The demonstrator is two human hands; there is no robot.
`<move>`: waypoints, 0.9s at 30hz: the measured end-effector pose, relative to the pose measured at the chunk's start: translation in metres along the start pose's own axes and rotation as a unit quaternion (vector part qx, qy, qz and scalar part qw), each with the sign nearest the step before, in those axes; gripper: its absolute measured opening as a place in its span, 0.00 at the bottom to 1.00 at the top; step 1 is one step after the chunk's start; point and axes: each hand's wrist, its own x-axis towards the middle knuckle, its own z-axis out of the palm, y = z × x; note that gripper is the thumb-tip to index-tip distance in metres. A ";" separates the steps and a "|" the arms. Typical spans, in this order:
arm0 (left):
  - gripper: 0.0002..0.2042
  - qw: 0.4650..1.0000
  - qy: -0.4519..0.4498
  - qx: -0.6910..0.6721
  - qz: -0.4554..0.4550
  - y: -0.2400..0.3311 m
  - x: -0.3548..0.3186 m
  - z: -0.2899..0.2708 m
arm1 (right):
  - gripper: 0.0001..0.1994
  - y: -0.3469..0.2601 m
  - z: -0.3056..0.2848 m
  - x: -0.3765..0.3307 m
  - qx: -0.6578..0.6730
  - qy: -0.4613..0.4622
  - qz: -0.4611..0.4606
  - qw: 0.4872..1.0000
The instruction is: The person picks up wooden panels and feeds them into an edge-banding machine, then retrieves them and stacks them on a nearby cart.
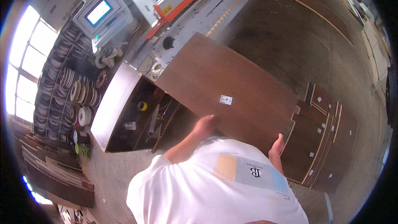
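Note:
A large dark brown wood-grain panel (224, 68) is held in front of me at waist height, tilted across the view. A small white label (226, 100) is stuck on its upper face. My left hand (204, 126) is closed on the panel's near edge, fingers hidden beneath. Toward the near right corner, my right hand (276, 144) grips the edge with its thumb up; its other fingers are mostly out of sight. The panel's far left corner lies over the grey bed of a machine (170, 43).
A control console (98, 13) with a lit screen stands far left. Beside me is an open-topped box (118, 99) holding a yellow tape roll (142, 106). Racked band rolls (85, 116) line the left wall. Labelled brown panels (304, 141) lie at right; more boards (54, 170) are stacked lower left.

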 end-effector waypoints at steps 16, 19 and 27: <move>0.16 0.791 0.436 0.391 0.178 0.257 -0.024 -0.099 | 0.34 0.025 0.266 -0.061 -0.150 -0.107 0.022 0.983; 0.20 0.783 0.440 0.346 0.270 0.284 -0.011 -0.120 | 0.31 0.012 0.291 -0.083 -0.229 -0.218 -0.034 0.948; 0.31 0.861 0.310 0.195 0.352 0.311 0.003 -0.119 | 0.19 -0.010 0.358 -0.102 -0.313 -0.398 0.033 0.862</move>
